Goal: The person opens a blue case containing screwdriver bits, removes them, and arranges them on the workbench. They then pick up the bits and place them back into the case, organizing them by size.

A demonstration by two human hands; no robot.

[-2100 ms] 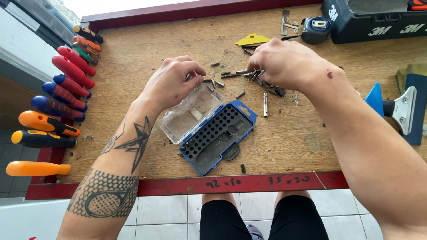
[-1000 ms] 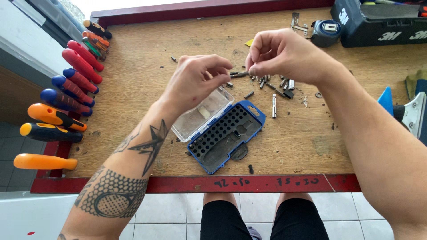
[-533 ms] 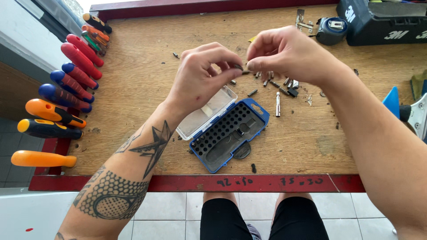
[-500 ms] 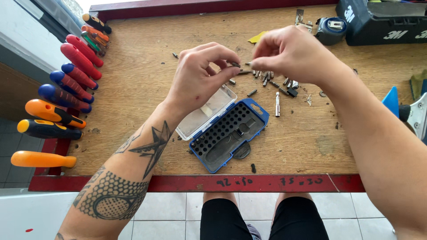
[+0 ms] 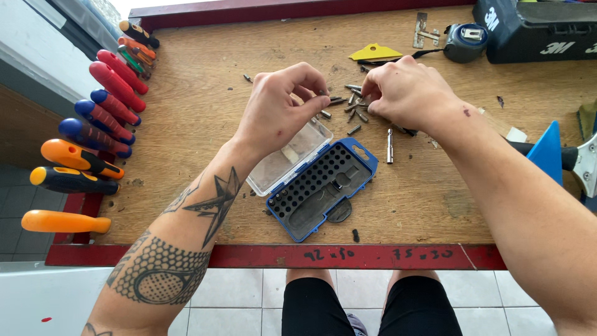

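Two hands worked over a scatter of bits [image 5: 349,107] on the bench [image 5: 205,124], just past the open case [image 5: 323,190]. Our left hand [image 5: 277,115] was pinched narrow, thumb and forefinger closed on one small bit at about 12 o'clock from the case. Our right hand [image 5: 407,93] lay curled over the pile at about 1 o'clock; we could not tell whether its fingers held anything, since the knuckles hid the tips. The case sat open near the bench's front edge, its clear lid [image 5: 289,158] folded back toward 10 o'clock under our left wrist, its blue tray showing many empty holes. One long bit holder [image 5: 389,146] lay apart at 2 o'clock from the case. A row of screwdrivers [image 5: 93,124] lined the bench's 9 o'clock side, and a tape measure [image 5: 465,40] and black box [image 5: 535,28] sat far off toward 1 o'clock.

To do this well, we judged it best to take one bit at a time, hold it near its middle, turn it upright over a free hole and press it straight down, keeping the left wrist off the lid so the case did not tip
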